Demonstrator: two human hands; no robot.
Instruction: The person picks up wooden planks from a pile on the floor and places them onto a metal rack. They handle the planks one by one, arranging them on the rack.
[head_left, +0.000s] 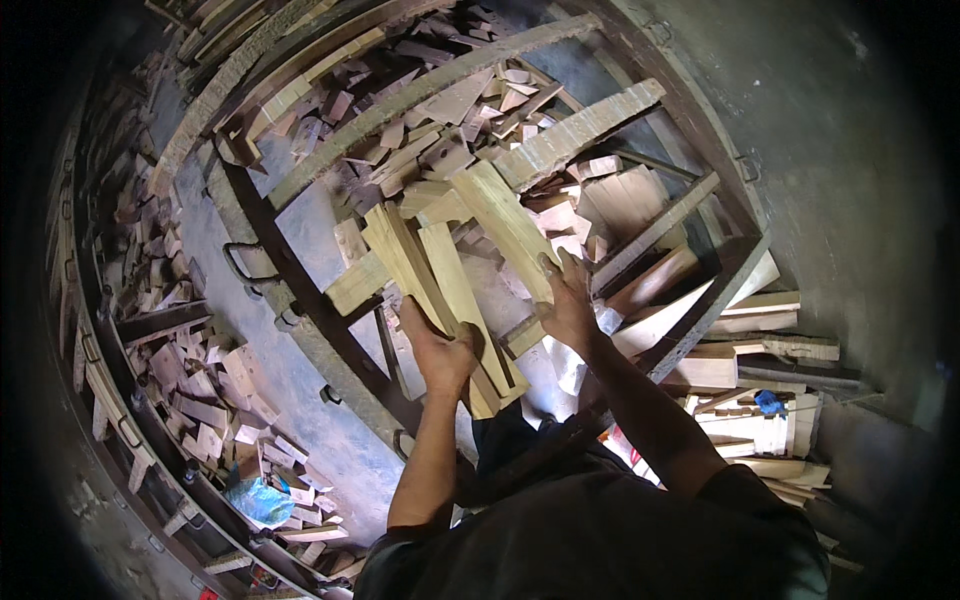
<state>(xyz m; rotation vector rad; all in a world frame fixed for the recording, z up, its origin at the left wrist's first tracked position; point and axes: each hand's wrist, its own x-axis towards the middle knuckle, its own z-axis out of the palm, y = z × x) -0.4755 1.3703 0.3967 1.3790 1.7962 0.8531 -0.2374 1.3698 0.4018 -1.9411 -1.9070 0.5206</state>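
Boards in front of me, over the frame; scraps beyond and off to the left.
My left hand [440, 352] is on two boards [400, 255] lying side by side; my right hand [570, 312] is at the near end of a third board [505, 225], right of them, gap between. A slat [590, 128] runs crosswise under the boards, out to upper right, within the frame [330, 310]. Behind the boards: scrap heap [455, 105]. Left of the frame: strip of floor [230, 310], then scrap pile [205, 410], plastic sheet [260, 502] at its near end, another rail [165, 438] past it. Right of the frame: stacked lumber [700, 370], small wad [769, 402] on top.
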